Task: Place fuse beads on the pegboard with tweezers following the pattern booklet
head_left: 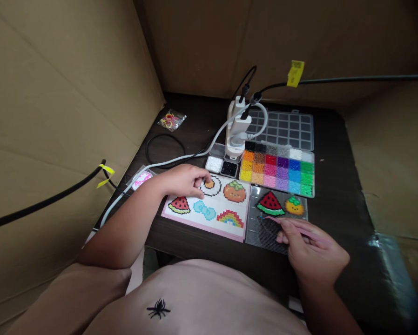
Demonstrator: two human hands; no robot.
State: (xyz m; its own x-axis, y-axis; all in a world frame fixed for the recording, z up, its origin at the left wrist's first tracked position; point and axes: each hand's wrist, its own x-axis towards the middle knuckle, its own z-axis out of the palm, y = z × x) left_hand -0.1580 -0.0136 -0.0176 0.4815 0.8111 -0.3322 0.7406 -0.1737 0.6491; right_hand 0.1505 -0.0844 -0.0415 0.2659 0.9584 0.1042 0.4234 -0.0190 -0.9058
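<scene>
My right hand (310, 251) grips a pair of pink tweezers (277, 220), their tip low over the clear pegboard (254, 237). A tiny blue spot shows at the tip, too small to make out surely. On the board sit a bead watermelon slice (271, 204) and an orange bead fruit with green leaves (294, 205). My left hand (186, 180) rests over the upper left of the printed pattern sheet (209, 225), thumb and fingers bent but apart, holding nothing. Its fingertips partly cover the printed egg (212, 187); a watermelon, bow, rainbow and orange fruit are also printed there.
Behind the board stands a bead box (277, 167) with many colours, its lid (286, 130) folded back. A small case of white beads (214, 164) and black beads (229, 168) adjoins a white power strip (235, 130) with cables. Cardboard walls (72, 70) surround the dark table.
</scene>
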